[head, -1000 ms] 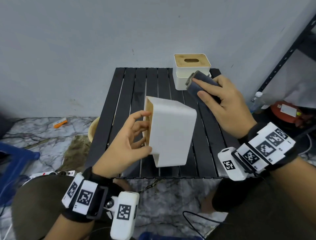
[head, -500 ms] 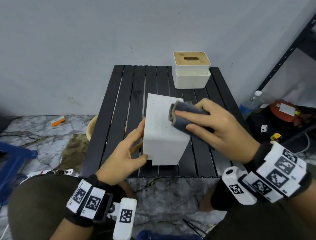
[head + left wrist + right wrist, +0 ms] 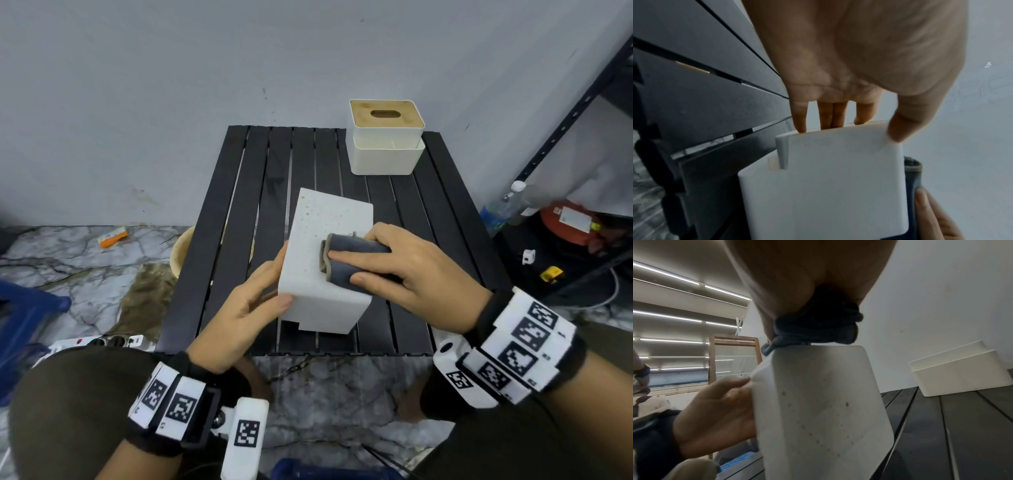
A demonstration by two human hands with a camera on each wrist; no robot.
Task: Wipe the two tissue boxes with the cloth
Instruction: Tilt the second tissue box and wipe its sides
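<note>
A white tissue box lies turned over on the black slatted table, its speckled face up. My left hand grips its left side, thumb on the near corner and fingers behind the edge. My right hand holds a folded dark blue cloth and presses it onto the box's top face. The right wrist view shows the cloth bunched under the palm on the box. A second white tissue box with a wooden lid stands upright at the table's far right.
A grey wall stands just behind the table. A black metal shelf with a bottle and a red object is at the right. On the marble floor to the left are a pale bowl, a power strip and a blue crate.
The left hand set the box down on the table and turned its speckled face up. The right hand brought the cloth from near the far box onto this box and slid it toward me.
</note>
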